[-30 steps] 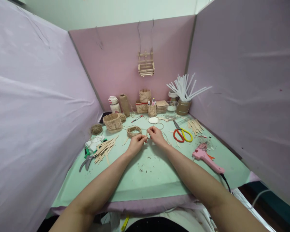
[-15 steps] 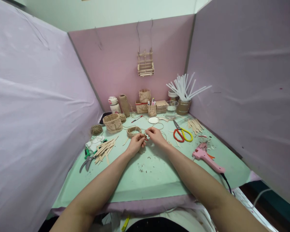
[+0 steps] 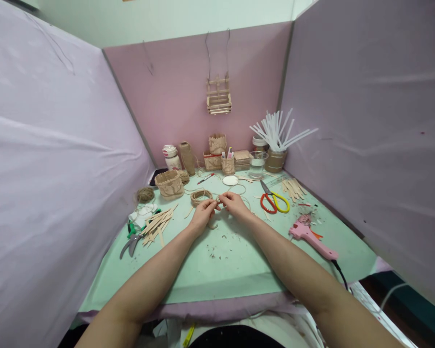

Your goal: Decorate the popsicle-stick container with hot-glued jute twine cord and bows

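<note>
Over the middle of the table, my left hand [image 3: 204, 212] and my right hand [image 3: 233, 203] meet fingertip to fingertip, both closed in a pinch. A thin strand of brown twine [image 3: 218, 199] shows between them; its exact shape is mostly covered by my fingers. Just beyond my left hand lies a coil of twine [image 3: 200, 194]. More loose twine [image 3: 241, 186] curves across the table behind my right hand. Farther right rest scissors [image 3: 274, 202] with one red and one yellow handle.
At left are wooden sticks [image 3: 158, 225], green-handled pruning shears [image 3: 132, 243] and a woven-look basket [image 3: 169, 184]. A pink glue gun [image 3: 313, 238] lies at right, its cord over the edge. Glue sticks in a jar [image 3: 275, 160] and a water bowl [image 3: 257, 165] stand behind.
My fingertips have shifted slightly, with the right hand's fingers now closer over the strand. Both arms stay almost in place.
</note>
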A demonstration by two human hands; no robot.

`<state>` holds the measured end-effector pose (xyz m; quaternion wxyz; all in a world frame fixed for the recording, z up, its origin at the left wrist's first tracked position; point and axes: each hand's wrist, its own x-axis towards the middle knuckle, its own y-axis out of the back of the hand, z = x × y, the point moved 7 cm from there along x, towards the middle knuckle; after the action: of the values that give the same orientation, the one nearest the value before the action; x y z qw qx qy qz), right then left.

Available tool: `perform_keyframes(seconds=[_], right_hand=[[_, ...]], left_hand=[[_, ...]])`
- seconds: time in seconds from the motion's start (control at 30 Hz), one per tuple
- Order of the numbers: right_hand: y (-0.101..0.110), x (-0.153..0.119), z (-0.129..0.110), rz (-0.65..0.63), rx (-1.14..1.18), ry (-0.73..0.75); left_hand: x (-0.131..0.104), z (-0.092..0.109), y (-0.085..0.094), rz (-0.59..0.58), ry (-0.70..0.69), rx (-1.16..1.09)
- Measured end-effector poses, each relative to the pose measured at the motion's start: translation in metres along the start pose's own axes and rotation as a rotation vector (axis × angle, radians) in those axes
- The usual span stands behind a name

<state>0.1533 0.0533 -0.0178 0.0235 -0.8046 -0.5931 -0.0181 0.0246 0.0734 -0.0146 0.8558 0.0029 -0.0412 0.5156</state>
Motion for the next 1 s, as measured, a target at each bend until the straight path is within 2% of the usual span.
perform_keyframes(seconds=[0.23, 0.47, 0.73, 1.0], right_hand=[[-0.01, -0.002, 0.005, -0.14, 0.18, -0.139], [-0.019, -0.009, 0.001, -0.242, 0.264, -0.121], [-0.014, -0.009, -0.001, -0.128, 0.325, -0.039], [-0.008, -0.006, 0.009, -0.005, 0.3, -0.076]], left_hand=[[0.002, 0.002, 0.004, 0.025, -0.054, -0.002], [0.004, 0.001, 0.005, 0.01, -0.111, 0.091], [0.0, 0.008, 0.002, -0.01, -0.139, 0.176], [-0.004, 0.011, -0.007, -0.061, -0.151, 0.207]])
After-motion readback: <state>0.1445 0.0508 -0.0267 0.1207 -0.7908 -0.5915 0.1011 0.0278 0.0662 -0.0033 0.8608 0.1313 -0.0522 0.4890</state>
